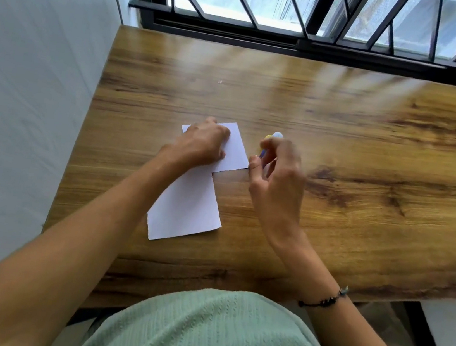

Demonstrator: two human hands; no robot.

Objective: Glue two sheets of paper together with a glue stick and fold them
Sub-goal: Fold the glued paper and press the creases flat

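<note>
Two white sheets of paper lie on the wooden table, left of its middle. The far sheet lies crosswise; the near sheet runs toward the person, its far end seemingly tucked against or under the other, though the left hand hides the join. The left hand rests on the far sheet with fingers bent, pressing it to the table. Just right of that sheet, the right hand holds the glue stick between thumb and fingers, its yellow and pale end pointing away; the hand is blurred, so the exact grip is hard to read.

The step in hand looks like gluing the overlap. To do it well, keep the left hand firm so the sheets do not slide, run the glue right up to the edges, then smooth the join outward from the middle. A barred window stands beyond the table.
</note>
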